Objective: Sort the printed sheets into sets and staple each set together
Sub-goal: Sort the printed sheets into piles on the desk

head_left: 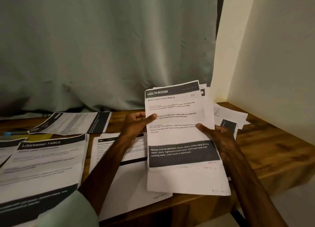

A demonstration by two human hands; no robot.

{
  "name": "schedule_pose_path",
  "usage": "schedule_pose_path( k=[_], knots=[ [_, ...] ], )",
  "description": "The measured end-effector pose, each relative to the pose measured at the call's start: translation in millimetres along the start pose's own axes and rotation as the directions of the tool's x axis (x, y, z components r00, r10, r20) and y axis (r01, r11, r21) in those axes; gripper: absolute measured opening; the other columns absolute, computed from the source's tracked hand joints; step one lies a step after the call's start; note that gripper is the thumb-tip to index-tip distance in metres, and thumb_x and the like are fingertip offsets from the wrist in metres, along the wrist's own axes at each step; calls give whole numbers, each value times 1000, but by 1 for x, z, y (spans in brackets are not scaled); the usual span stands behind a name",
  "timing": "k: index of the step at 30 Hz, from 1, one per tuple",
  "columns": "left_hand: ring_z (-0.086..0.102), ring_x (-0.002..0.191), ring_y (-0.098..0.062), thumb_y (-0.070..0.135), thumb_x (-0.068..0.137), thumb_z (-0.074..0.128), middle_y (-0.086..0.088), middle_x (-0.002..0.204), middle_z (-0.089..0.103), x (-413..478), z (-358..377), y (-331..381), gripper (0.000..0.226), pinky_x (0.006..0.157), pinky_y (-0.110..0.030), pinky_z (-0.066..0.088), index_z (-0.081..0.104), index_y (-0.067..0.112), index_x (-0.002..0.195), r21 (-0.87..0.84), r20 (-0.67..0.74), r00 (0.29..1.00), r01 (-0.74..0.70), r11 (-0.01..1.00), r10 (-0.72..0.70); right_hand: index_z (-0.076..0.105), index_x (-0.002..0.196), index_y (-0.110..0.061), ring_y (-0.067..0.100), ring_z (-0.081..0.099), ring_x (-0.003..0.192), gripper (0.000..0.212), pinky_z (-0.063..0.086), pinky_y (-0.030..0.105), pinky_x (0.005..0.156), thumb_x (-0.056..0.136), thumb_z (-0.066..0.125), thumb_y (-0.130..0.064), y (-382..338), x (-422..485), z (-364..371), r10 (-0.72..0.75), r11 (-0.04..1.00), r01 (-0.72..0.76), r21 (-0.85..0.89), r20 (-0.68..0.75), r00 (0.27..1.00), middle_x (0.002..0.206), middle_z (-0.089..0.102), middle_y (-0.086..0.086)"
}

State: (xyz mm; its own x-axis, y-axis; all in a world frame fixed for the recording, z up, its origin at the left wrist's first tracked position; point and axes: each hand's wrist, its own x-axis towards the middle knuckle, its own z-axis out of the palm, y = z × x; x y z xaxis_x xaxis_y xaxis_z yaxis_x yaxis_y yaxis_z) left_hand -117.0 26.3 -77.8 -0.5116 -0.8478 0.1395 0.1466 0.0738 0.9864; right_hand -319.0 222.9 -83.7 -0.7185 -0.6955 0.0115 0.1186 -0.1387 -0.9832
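A pale green curtain [102, 47] hangs in folds (a few dark marks on it) down to the back edge of the wooden table [272, 150]. A cream wall [272, 56] stands at the table's far right corner, lit warmly.

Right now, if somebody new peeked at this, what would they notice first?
Probably the bundle of papers held up in the middle, its top page headed MULTI-ROOM, gripped by the left hand on one edge and the right hand on the other. Next, more printed pages spread over the wooden table to the left, one headed DRESSING TABLE. Behind it all hangs a big grey-green curtain.
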Motion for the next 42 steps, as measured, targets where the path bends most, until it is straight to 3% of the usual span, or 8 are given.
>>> schedule_pose_path(
  k=[8,10,13,17,23,31,39,42],
  knots=[
    [77,84,-21,17,94,74,-9,102,79,-26,-96,27,15,79,-37,64,76,8,106,311,-171,967,-127,942,187,73,113,-11,35,76,93,36,58,55,92,91,75,-38,18,-24,78,38,998,-30,-51,170,985,102,78,12],
    [76,84,-17,19,94,73,-3,102,78,-38,-130,31,18,78,-30,61,78,10,109,455,-238,930,-148,878,280,71,119,-13,34,76,95,33,57,55,96,94,71,-35,26,-31,103,50,997,-36,-61,237,970,108,78,10],
    [66,69,-2,18,96,71,0,89,74,-58,-184,38,13,62,-10,49,79,9,99,584,-327,866,-131,801,379,70,118,-17,35,76,93,30,58,57,91,93,73,-34,32,-45,138,73,994,-44,-101,304,950,106,78,9],
    [58,64,-20,31,97,60,-19,70,68,-86,-266,41,41,64,-39,53,69,2,70,703,-417,756,-84,706,505,72,117,-14,33,77,88,29,62,50,83,93,74,-30,38,-60,172,79,983,-15,-181,350,933,104,79,9],
    [69,82,-30,22,101,61,-17,90,75,-154,-346,59,23,80,-42,54,77,8,92,775,-492,724,111,623,483,67,104,-17,11,73,58,15,52,20,43,97,68,-30,37,-68,188,26,944,100,-316,372,928,93,73,-2],
    [68,92,-26,20,100,63,-16,112,76,-188,-389,61,25,83,-31,47,75,7,118,790,-530,739,252,559,416,66,109,-16,23,72,78,21,53,29,57,98,67,-33,35,-71,179,18,885,151,-441,356,934,97,72,0],
    [62,74,-29,15,99,63,-10,79,70,-167,-368,36,27,66,-30,38,72,6,76,800,-456,803,179,573,385,63,92,-21,17,68,67,14,46,25,50,98,66,-33,44,-72,171,35,875,124,-468,316,948,84,68,-5],
    [59,71,-25,17,100,62,-9,75,67,-153,-360,28,30,63,-30,34,71,2,76,795,-455,806,177,580,378,65,93,-19,18,69,65,14,47,25,49,97,68,-32,46,-67,169,44,881,101,-462,293,955,82,69,-4]
  ],
)
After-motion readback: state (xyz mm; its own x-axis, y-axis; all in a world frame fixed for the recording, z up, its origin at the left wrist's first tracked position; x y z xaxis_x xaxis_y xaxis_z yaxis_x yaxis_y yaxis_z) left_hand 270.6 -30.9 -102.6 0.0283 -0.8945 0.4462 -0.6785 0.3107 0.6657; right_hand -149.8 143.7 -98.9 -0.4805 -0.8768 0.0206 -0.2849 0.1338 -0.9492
